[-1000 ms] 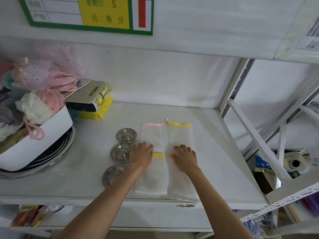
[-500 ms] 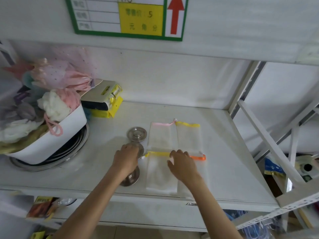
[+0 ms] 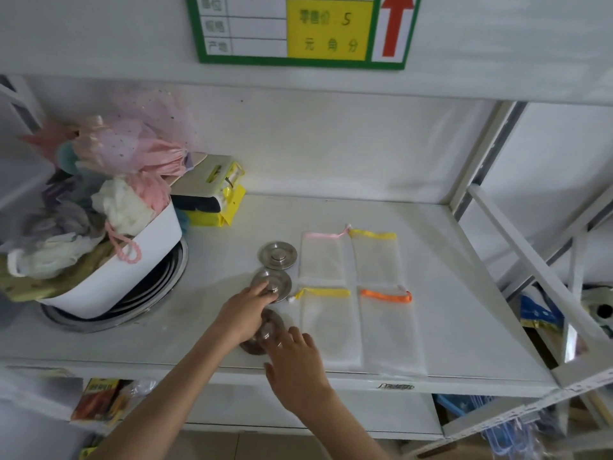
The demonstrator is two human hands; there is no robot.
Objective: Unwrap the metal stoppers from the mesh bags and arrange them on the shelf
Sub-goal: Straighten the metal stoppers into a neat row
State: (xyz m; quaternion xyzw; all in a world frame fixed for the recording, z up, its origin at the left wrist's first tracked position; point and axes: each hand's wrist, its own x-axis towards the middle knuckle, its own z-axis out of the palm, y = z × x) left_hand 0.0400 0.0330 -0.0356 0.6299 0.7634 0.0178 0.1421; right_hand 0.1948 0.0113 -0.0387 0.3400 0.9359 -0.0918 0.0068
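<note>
Three round metal stoppers lie in a column on the white shelf [image 3: 464, 293]: the far stopper [image 3: 278, 255], the middle stopper [image 3: 277, 281] and the near stopper [image 3: 265, 330]. My left hand [image 3: 243, 315] reaches over the near stopper, its fingertips pinched on the middle stopper's knob. My right hand [image 3: 295, 360] has its fingers spread, with the tips touching the near stopper's rim. To the right, several empty mesh bags lie flat: a pink-topped bag [image 3: 321, 257], a yellow-topped bag [image 3: 376, 257], another yellow-topped bag [image 3: 330, 327] and an orange-topped bag [image 3: 389, 333].
A white tub [image 3: 132, 270] heaped with bath puffs sits on stacked metal pans at the left. Yellow packets [image 3: 212, 197] lie behind it. A price sign [image 3: 298, 28] hangs on the shelf above. White frame bars [image 3: 530, 260] run along the right side.
Both hands left the mesh bags and moved left to the stoppers. My left hand came onto the middle stopper, and my right hand came to the near one. All the bags now lie uncovered.
</note>
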